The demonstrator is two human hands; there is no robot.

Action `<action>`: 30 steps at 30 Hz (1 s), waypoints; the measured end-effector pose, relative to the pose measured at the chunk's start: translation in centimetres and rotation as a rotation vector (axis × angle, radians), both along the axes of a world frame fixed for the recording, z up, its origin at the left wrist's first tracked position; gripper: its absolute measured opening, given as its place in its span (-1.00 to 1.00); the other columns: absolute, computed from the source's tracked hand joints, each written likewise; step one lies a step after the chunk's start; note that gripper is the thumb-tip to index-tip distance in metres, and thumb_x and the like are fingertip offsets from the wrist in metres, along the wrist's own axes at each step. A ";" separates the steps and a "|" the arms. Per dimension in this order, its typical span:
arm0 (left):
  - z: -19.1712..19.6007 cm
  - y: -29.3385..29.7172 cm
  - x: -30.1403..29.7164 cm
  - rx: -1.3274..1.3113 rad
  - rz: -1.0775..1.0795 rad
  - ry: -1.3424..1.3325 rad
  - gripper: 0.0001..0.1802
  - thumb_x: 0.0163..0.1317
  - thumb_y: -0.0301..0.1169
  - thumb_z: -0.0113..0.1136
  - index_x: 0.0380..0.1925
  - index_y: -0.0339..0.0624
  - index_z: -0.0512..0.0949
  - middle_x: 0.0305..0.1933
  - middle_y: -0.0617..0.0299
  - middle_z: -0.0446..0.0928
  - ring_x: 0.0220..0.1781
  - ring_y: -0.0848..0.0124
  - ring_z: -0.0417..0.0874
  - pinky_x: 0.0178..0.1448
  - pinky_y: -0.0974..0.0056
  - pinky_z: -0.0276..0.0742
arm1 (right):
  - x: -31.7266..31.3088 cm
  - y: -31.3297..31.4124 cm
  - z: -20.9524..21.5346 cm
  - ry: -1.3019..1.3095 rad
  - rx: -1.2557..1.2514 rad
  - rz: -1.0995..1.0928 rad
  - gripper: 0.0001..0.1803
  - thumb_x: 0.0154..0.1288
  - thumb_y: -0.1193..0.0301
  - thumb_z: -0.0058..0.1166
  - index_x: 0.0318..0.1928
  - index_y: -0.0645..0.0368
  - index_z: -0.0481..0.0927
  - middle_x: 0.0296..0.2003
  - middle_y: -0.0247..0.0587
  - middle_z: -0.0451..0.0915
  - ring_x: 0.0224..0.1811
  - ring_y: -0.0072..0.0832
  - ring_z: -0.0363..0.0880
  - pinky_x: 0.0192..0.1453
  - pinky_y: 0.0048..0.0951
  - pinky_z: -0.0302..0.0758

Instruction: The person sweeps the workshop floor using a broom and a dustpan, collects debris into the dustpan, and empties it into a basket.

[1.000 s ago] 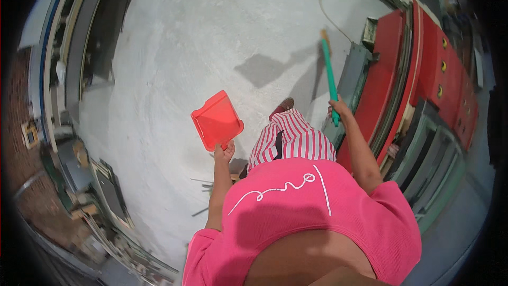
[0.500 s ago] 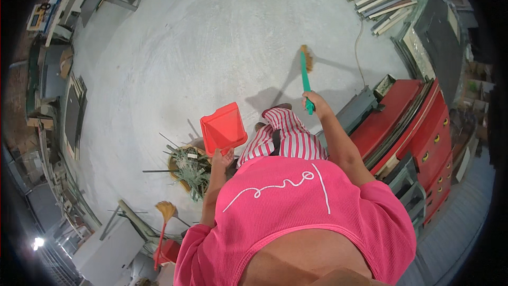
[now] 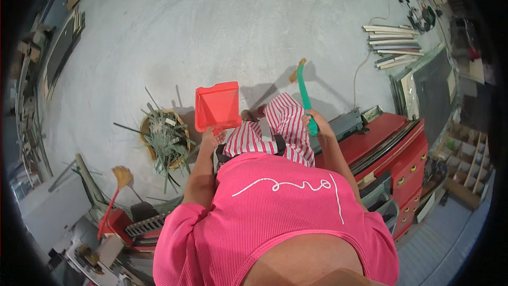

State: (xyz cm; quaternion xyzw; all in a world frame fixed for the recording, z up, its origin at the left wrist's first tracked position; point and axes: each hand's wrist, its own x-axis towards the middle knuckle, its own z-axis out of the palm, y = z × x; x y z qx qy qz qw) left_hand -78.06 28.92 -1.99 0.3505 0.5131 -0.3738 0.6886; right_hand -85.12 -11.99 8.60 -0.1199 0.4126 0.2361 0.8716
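Note:
My left hand (image 3: 214, 136) is closed at the near edge of a red dustpan (image 3: 217, 107), which I hold up in front of my left leg with its inside showing. Most of its handle is hidden by my fingers. In my right hand (image 3: 319, 124) is a hand brush with a green handle (image 3: 304, 91), its tan bristles (image 3: 297, 70) pointing away from me, over the grey floor. Left of the dustpan, a round basket (image 3: 185, 151) heaped with thin grey-green strips (image 3: 168, 132) stands on the floor.
A red drawer cabinet (image 3: 411, 172) and a grey metal box (image 3: 338, 131) stand at my right. Beyond them lies a stack of strips (image 3: 392, 42) near a cable (image 3: 355, 77). A red-handled broom (image 3: 121, 177) leans at lower left, by a white panel (image 3: 55, 201).
My body and view have turned, so the basket, cabinet and strips sit elsewhere in the picture. Dustpan and brush stay in my hands; the dustpan is less tilted.

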 end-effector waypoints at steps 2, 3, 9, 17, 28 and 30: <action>-0.3 1.4 -1.5 -0.064 -0.058 -0.026 -0.57 0.03 -0.14 -0.18 -0.22 -0.29 0.23 -0.27 -0.10 0.36 -0.22 0.21 0.42 -0.15 0.23 0.34 | -0.1 1.6 -0.5 0.012 0.005 -0.012 -0.83 0.04 0.39 -0.17 -0.57 0.19 0.21 -0.67 -0.45 0.25 -0.70 -0.73 0.24 -0.64 -0.75 0.26; -0.3 1.8 -2.2 -0.062 -0.038 -0.028 -0.57 0.03 -0.14 -0.18 -0.22 -0.29 0.23 -0.27 -0.10 0.36 -0.22 0.21 0.42 -0.15 0.23 0.34 | -0.4 2.3 -1.3 -0.059 -0.063 0.006 -0.87 0.07 0.37 -0.20 -0.50 0.14 0.25 -0.61 -0.42 0.29 -0.63 -0.71 0.27 -0.57 -0.73 0.25; -0.3 2.8 -5.5 -0.019 0.030 -0.161 -0.64 -0.03 -0.28 -0.18 -0.27 -0.31 0.18 -0.47 -0.04 0.39 -0.45 0.15 0.48 -0.42 0.21 0.48 | 1.7 3.7 -2.4 -0.253 -0.434 0.283 -0.84 0.03 0.37 -0.15 -0.60 0.09 0.23 -0.75 -0.46 0.22 -0.74 -0.74 0.22 -0.73 -0.75 0.14; 0.0 4.2 -9.2 0.127 0.109 -0.329 -0.63 -0.01 -0.16 -0.21 -0.37 -0.27 0.28 -0.48 0.05 0.39 -0.47 0.17 0.48 -0.46 0.25 0.42 | 2.6 6.4 -1.3 -0.011 -0.325 0.585 -0.82 0.00 0.41 -0.12 -0.42 0.07 0.17 -0.77 -0.41 0.21 -0.78 -0.69 0.21 -0.78 -0.69 0.19; 1.4 -0.5 -6.7 0.166 0.286 -0.101 -0.62 0.03 -0.11 -0.28 -0.40 -0.21 0.33 -0.52 0.09 0.42 -0.45 0.28 0.46 -0.34 0.27 0.39 | 3.0 6.2 -5.2 -0.291 -0.376 1.023 -0.65 -0.04 0.41 -0.05 -0.21 0.14 0.19 -0.55 -0.40 0.29 -0.70 -0.72 0.25 -0.69 -0.69 0.25; 1.9 -1.5 -6.0 0.176 0.277 -0.063 -0.64 0.02 -0.16 -0.31 -0.44 -0.22 0.35 -0.55 0.12 0.43 -0.47 0.29 0.46 -0.33 0.28 0.38 | 2.9 4.8 -6.0 -0.270 -0.375 1.019 -0.44 -0.02 0.47 -0.11 0.04 -0.03 0.05 -0.65 -0.43 0.23 -0.75 -0.71 0.21 -0.76 -0.66 0.22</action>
